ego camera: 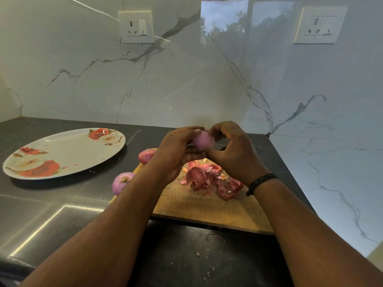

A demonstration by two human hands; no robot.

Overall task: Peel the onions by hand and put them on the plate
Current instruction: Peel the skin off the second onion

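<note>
Risk, judged: the held onion's smooth, bare surface could slip from the fingers and roll off the cutting board (207, 206); loose skin could travel with it to the plate.

Plate (62, 154): floral, no onions on it, well left of the board.
Two onions (122, 182): at the board's left edge, the nearer one pale purple, root end up.
Left hand (176, 148): above the board, fingers curled round the held onion (204, 140), pale lilac and nearly fully peeled.
Right hand (232, 148): fingertips pinching its top.
Peelings (209, 179): reddish heap on the board.
</note>
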